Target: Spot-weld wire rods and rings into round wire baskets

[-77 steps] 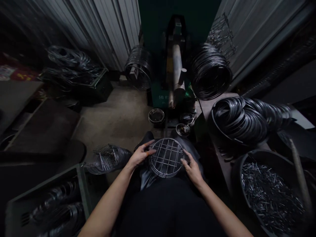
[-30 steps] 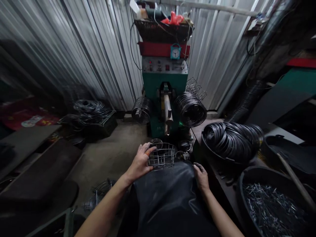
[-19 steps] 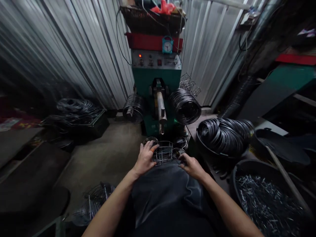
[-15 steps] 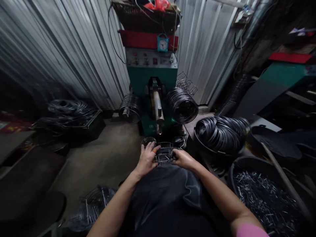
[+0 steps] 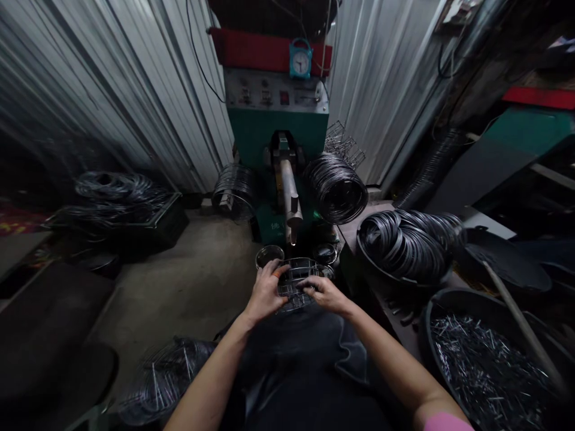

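A round wire grid [image 5: 300,269] rests over my lap, in front of the green welding machine [image 5: 245,129]. My left hand [image 5: 266,293] grips its left side, thumb at the near edge and fingers across the far part; an orange band circles one finger. Over the grid's right half, my right hand [image 5: 327,294] is closed in a pinch, with the fingertips pointing left. Whatever sits between those fingertips is too small and dark to name. Just beyond the grid, the machine's metal arm [image 5: 290,194] ends in a downward tip.
Wire rings hang in a left bundle [image 5: 233,188] and a right bundle [image 5: 339,188] beside the arm. To the right stand a basin [image 5: 398,276] heaped with rings and a tub [image 5: 424,335] of short wire pieces. More wire lies in a bin [image 5: 168,224] at left.
My right hand has moved from the grid's right edge inward to the left, over the grid. My left hand keeps its hold. The view has tipped slightly downward.
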`<action>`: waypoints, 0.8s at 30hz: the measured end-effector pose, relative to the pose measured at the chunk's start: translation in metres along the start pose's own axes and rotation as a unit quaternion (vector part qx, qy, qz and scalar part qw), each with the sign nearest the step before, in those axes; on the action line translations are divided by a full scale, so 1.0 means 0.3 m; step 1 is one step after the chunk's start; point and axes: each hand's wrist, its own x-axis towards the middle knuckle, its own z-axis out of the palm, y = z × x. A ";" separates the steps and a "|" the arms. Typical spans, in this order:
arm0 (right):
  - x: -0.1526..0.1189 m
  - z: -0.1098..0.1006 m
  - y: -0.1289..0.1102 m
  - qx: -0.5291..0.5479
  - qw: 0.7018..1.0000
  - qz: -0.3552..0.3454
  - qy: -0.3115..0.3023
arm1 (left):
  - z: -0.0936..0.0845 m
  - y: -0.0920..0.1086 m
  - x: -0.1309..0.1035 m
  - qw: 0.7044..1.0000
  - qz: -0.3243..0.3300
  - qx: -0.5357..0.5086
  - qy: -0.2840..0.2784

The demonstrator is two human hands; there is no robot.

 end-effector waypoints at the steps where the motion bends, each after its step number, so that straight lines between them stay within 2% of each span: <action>1: 0.007 -0.009 0.001 -0.017 1.000 -0.018 -0.012 | 0.001 -0.011 0.004 1.000 0.000 -0.010 0.004; 6: 0.050 -0.007 0.026 -0.088 0.993 -0.075 -0.031 | 0.002 -0.060 0.026 0.998 0.010 -0.055 0.009; 15: 0.106 0.004 0.066 -0.127 0.983 -0.133 0.000 | 0.016 -0.123 0.071 0.996 0.017 -0.086 0.019; 24: 0.193 -0.030 0.074 -0.169 0.977 -0.132 0.012 | 0.030 -0.168 0.155 0.991 0.007 -0.127 0.041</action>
